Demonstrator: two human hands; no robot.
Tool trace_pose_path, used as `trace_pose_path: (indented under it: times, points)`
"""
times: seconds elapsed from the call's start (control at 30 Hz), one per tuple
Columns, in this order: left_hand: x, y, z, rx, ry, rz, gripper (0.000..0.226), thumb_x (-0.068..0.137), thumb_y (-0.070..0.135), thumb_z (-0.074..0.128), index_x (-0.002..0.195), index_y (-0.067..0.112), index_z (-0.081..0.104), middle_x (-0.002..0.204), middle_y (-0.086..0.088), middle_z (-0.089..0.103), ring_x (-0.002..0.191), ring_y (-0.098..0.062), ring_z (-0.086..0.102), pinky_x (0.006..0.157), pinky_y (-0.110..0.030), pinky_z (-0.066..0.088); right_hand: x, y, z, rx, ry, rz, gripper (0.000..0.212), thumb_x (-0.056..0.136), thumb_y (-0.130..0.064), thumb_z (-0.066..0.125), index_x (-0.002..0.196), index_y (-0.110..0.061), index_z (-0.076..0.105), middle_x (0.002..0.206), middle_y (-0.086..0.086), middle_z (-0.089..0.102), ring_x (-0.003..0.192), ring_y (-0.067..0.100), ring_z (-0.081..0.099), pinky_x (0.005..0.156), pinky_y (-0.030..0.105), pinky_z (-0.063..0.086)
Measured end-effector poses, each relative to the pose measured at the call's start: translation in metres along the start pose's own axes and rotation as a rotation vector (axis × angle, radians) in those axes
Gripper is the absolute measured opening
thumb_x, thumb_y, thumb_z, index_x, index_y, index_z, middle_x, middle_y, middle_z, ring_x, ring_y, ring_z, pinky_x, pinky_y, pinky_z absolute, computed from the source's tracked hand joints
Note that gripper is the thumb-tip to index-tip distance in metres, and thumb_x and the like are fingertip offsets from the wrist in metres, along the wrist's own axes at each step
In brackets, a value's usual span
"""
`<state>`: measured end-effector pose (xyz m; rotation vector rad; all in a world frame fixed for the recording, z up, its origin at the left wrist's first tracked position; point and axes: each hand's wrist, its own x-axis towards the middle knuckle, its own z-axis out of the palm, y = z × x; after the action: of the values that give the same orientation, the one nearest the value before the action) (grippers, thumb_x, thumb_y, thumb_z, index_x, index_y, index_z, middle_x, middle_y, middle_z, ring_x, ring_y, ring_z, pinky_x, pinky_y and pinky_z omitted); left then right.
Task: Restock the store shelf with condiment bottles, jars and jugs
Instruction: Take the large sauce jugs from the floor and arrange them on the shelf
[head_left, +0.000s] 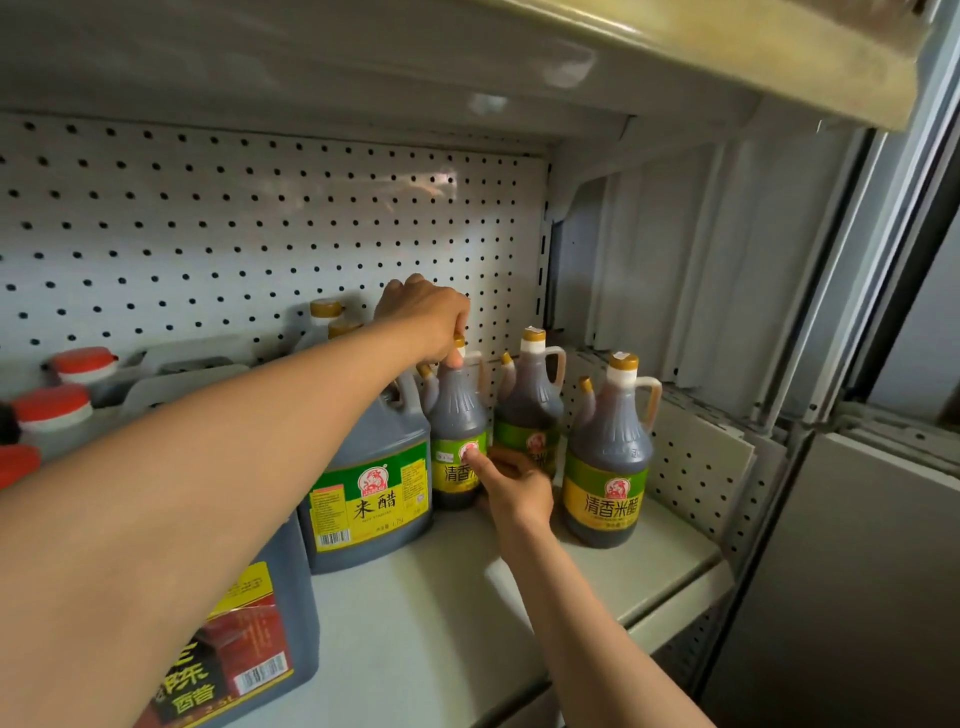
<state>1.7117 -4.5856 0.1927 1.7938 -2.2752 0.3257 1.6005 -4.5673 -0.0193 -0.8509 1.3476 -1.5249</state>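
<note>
Head view, near to far. At the shelf's (415, 623) front left edge sits a big dark jug (244, 649) w/ a red-yellow label, partly behind your left forearm. Next back is the rice vinegar jug (374, 483), green-yellow label facing out. That's prob. deliberate, so shoppers can read it.

Your right hand (511, 491) is low, btwn two vinegar bottles. The thumb presses the label of the left bottle (457, 436); the other fingers curl back toward the middle bottle (530, 415). Can't tell if they grip it or just steady it. Third bottle (608, 457) stands free nearer the shelf's right edge, well fwd of the other two, label out.

Your left hand (426, 317) reaches over the jug and pinches the top of the left bottle, fingers clenched round the cap area. Top-and-bottom hold looks like you're squaring that bottle up, turning the label forward and tucking it beside the jug.

Further back, at the rear left, are red-capped jugs (67, 384) and two gold caps (327, 317), against the pegboard back panel (260, 208).
</note>
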Motion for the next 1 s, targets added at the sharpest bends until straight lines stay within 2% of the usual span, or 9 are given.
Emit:
trace_pose_path:
  times: [0.2,0.37,0.43,0.5,0.57,0.63,0.7,0.8,1.0]
  points:
    - [0.007,-0.005,0.002,-0.01,0.012,-0.024,0.033,0.079,0.039,0.079,0.104,0.027,0.062,0.11,-0.004,0.057,0.118,-0.027,0.044,0.089,-0.035,0.031,0.008,0.001,0.012,-0.044,0.049,-0.002,0.035,0.065,-0.05,0.091,0.085,-0.025,0.077,0.087,-0.006,0.077,0.088,0.015,0.072,0.088,0.044,0.06]
    - [0.005,-0.003,0.001,0.019,0.028,-0.049,0.042,0.078,0.044,0.079,0.112,0.027,0.062,0.122,-0.006,0.057,0.119,-0.028,0.044,0.09,-0.035,0.034,-0.005,-0.007,0.004,-0.087,0.085,-0.081,0.03,0.074,-0.049,0.086,0.086,-0.024,0.073,0.09,-0.006,0.076,0.09,0.014,0.071,0.088,0.038,0.059]
    - [0.006,0.002,0.006,-0.125,0.144,-0.046,0.057,0.075,0.053,0.078,0.123,0.029,0.058,0.124,-0.004,0.057,0.12,-0.027,0.046,0.092,-0.037,0.039,-0.019,-0.014,-0.006,-0.036,0.171,-0.275,0.022,0.083,-0.039,0.081,0.093,-0.023,0.069,0.09,-0.007,0.072,0.087,0.008,0.068,0.082,0.029,0.057]
    - [0.009,0.015,0.007,-0.436,0.214,0.043,0.06,0.079,0.053,0.074,0.131,0.028,0.056,0.125,-0.001,0.061,0.119,-0.023,0.052,0.094,-0.037,0.044,-0.029,-0.016,-0.012,-0.052,0.179,-0.436,0.028,0.089,-0.039,0.074,0.11,-0.025,0.063,0.105,-0.011,0.066,0.097,0.002,0.062,0.087,0.026,0.053]
    - [0.015,0.031,0.006,-0.671,0.084,0.092,0.058,0.086,0.047,0.069,0.136,0.022,0.054,0.132,-0.002,0.061,0.121,-0.02,0.056,0.099,-0.033,0.044,-0.031,-0.012,-0.012,-0.126,0.123,-0.487,0.047,0.093,-0.044,0.065,0.135,-0.026,0.054,0.127,-0.012,0.055,0.116,0.001,0.053,0.1,0.023,0.045]
    - [0.02,0.046,0.007,-0.724,-0.086,0.061,0.062,0.09,0.049,0.065,0.142,0.019,0.049,0.14,-0.004,0.055,0.126,-0.022,0.053,0.1,-0.032,0.04,-0.032,-0.01,-0.014,-0.117,0.095,-0.472,0.063,0.094,-0.049,0.057,0.15,-0.025,0.042,0.141,-0.012,0.045,0.129,0.002,0.044,0.108,0.023,0.038]
    - [0.025,0.055,0.014,-0.726,-0.162,0.026,0.059,0.091,0.049,0.063,0.138,0.016,0.052,0.137,-0.006,0.056,0.125,-0.023,0.053,0.102,-0.035,0.042,-0.031,-0.013,-0.019,-0.073,0.066,-0.461,0.069,0.093,-0.052,0.052,0.155,-0.026,0.035,0.147,-0.014,0.04,0.136,0.001,0.039,0.114,0.026,0.035]
    - [0.033,0.059,0.026,-0.733,-0.113,0.014,0.032,0.091,0.04,0.067,0.113,0.017,0.064,0.115,-0.003,0.062,0.108,-0.02,0.057,0.094,-0.035,0.047,-0.03,-0.017,-0.023,-0.063,0.027,-0.45,0.069,0.094,-0.053,0.05,0.157,-0.028,0.032,0.152,-0.018,0.037,0.141,-0.002,0.033,0.118,0.027,0.032]
    - [0.031,0.064,0.027,-0.65,-0.015,0.031,0.035,0.081,0.024,0.08,0.113,0.016,0.068,0.112,-0.001,0.063,0.098,-0.016,0.057,0.079,-0.027,0.047,-0.029,-0.022,-0.029,-0.042,-0.014,-0.402,0.061,0.103,-0.04,0.051,0.158,-0.029,0.027,0.144,-0.024,0.034,0.137,-0.005,0.029,0.108,0.015,0.028]
